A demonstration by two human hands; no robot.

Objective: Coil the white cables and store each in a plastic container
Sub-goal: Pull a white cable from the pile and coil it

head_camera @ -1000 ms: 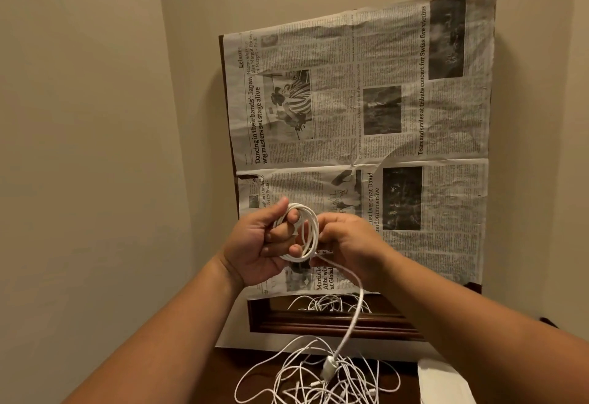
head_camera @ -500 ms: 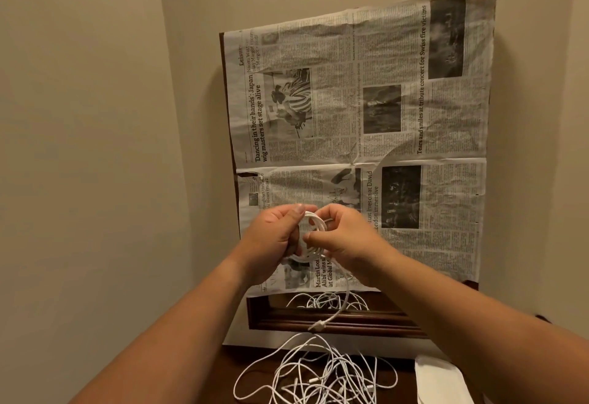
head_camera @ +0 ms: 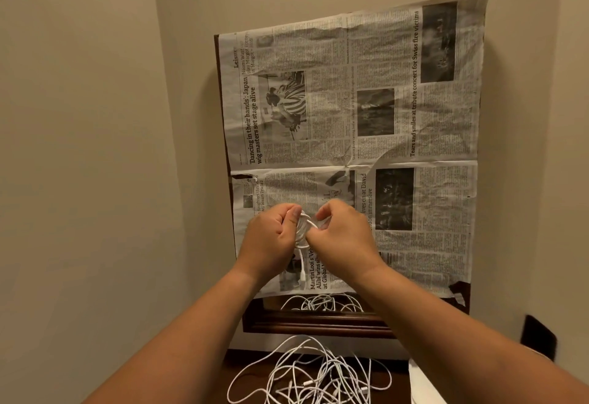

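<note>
- Since a second ago the loose tail has shortened: the plug that hung down near the heap on the counter now dangles just below the hands, and both hands have drawn closer together around the coil.
- Left hand (head_camera: pixel 271 238): its fingers are curled shut on the left side of the coiled white cable (head_camera: pixel 302 228), the thumb pressing across the top of the loops.
- Coil: a small bundle of smooth, thin, round white cord, held upright between the two hands in front of the newspaper (head_camera: pixel 398 116). Its ring stands roughly vertical, and most of it is hidden by the hands.
- Tail: a short straight end with a white plug (head_camera: pixel 301 277) hangs straight down from the coil's lower edge, below the left hand's fingers and nearer that hand than the right. I judge that the next wrap or tuck turns on this: the end runs vertically and must be brought up and round the loops.
- Right hand (head_camera: pixel 342 238): its fingers pinch the right side of the coil, thumb and forefinger tips together on the strands.
- Below, on the dark wooden counter (head_camera: pixel 237 368), a loose tangle of white cables (head_camera: pixel 318 378) lies uncoiled. A second tangle (head_camera: pixel 322 303) shows above a dark wooden frame and may be a reflection.
- No plastic container can be clearly made out; a pale object at the lower right edge is too cropped to name.
</note>
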